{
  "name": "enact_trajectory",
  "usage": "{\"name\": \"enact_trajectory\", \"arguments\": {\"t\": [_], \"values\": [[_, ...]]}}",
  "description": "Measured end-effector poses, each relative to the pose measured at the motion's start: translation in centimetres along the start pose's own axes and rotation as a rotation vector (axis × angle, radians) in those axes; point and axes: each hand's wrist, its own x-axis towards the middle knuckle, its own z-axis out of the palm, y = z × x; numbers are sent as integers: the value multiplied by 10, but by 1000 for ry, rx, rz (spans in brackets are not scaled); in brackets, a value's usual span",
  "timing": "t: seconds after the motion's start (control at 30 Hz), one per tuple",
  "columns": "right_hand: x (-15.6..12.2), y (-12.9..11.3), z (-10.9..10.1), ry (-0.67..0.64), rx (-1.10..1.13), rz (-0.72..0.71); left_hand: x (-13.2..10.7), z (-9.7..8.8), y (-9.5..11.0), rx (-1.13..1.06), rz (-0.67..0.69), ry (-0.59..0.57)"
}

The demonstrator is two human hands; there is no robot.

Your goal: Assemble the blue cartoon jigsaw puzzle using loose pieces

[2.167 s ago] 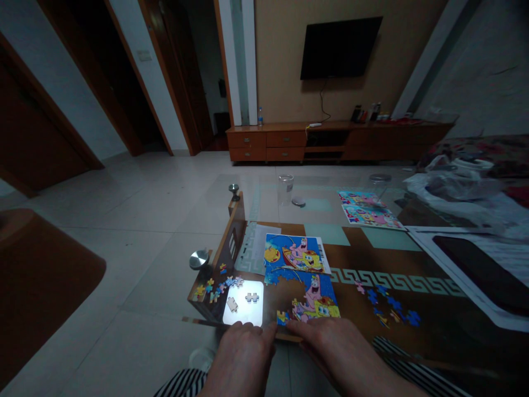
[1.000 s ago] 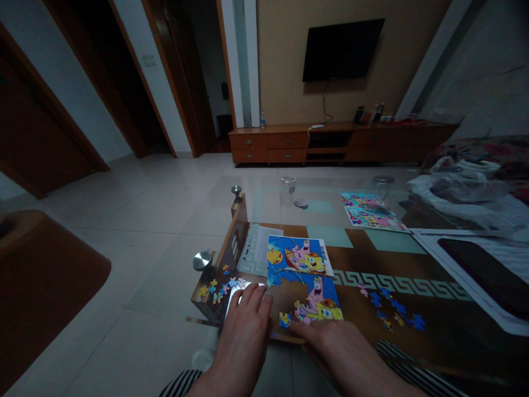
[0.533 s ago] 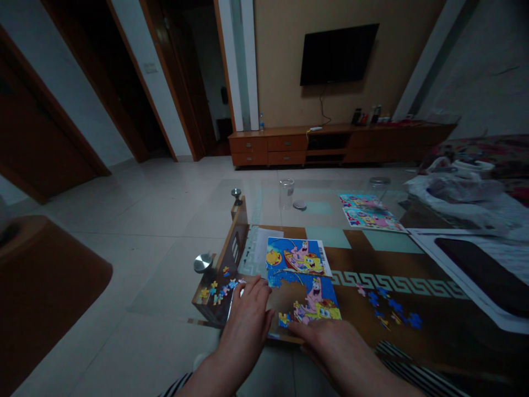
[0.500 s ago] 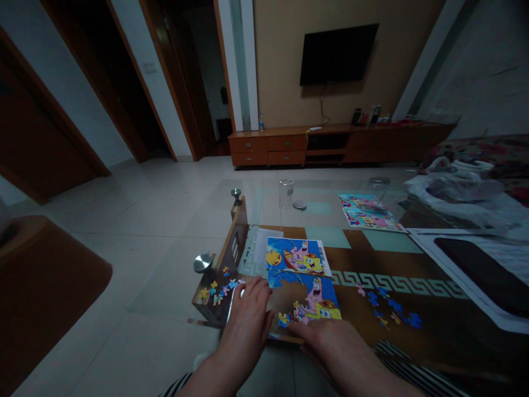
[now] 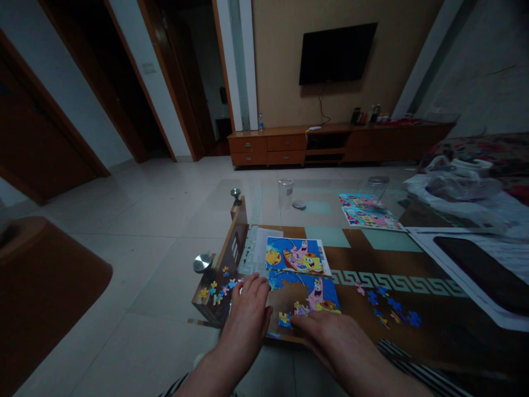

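Note:
A partly built cartoon jigsaw (image 5: 308, 295) lies on the glass table (image 5: 372, 264) near its front edge, just below a printed reference picture (image 5: 295, 255). My left hand (image 5: 247, 315) lies flat, fingers stretched, over the bright patch left of the jigsaw, hiding the pieces there. My right hand (image 5: 326, 333) rests palm down at the jigsaw's lower edge, fingertips touching its bottom pieces; nothing shows in it. Loose pieces (image 5: 215, 288) sit beside my left hand, and more loose pieces (image 5: 388, 306) lie to the right.
A glass cup (image 5: 285, 193) and a small lid (image 5: 298, 204) stand farther back, with a second printed sheet (image 5: 367, 210). A dark tablet on paper (image 5: 475, 264) and a plastic bag (image 5: 458, 187) fill the right. A TV cabinet (image 5: 330, 142) lines the far wall.
My left hand moved forward from the table edge onto the bright patch, covering the pieces there. My right hand crept slightly up over the jigsaw's bottom edge.

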Motion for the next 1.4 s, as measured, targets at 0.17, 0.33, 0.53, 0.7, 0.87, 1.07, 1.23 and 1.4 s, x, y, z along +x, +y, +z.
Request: {"name": "enact_trajectory", "arguments": {"t": [0.17,0.33,0.53,0.7,0.87,1.07,1.23,1.4], "values": [[3,27,-20,36,-104,216,2,2,-2,-5,17,-8],[6,45,-24,-4,-171,337,6,4,-2,-17,33,0],[8,45,-22,2,-196,323,6,8,-5,-21,54,10],[9,48,-20,10,-193,325,5,6,-4,-38,48,1],[9,52,-17,27,-195,310,5,2,-2,-65,47,-21],[6,47,-20,51,-165,274,0,-6,7,-39,66,-18],[6,39,-16,-21,-114,222,-4,-2,10,-67,115,-41],[3,38,-14,-34,-54,195,-7,3,11,-94,130,-41]]}}
